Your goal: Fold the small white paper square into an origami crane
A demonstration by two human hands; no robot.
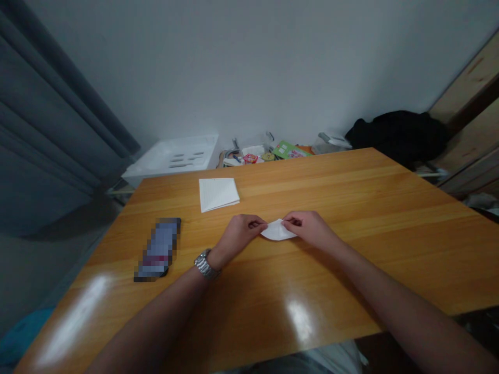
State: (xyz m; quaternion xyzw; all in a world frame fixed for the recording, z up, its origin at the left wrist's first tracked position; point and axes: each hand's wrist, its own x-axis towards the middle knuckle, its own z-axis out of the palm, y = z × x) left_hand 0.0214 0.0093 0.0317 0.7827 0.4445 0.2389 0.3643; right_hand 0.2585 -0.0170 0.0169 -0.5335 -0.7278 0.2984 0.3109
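Observation:
A small white piece of paper (277,231), with a curved lower edge, is held between both hands over the middle of the wooden table (351,197). My left hand (242,231), with a silver watch (206,264) on its wrist, pinches the paper's left corner. At the right side of the paper, the thumb and fingers of my right hand (307,226) are closed on it. Both hands sit close to the tabletop. Whether the paper touches the wood I cannot tell.
Folded lined sheets (218,194) lie farther back on the left. A phone with a blurred screen (159,249) is near the left edge. Beyond the table stand a white tray (175,156), assorted packets with a green one (288,149), and a black cloth item (397,136).

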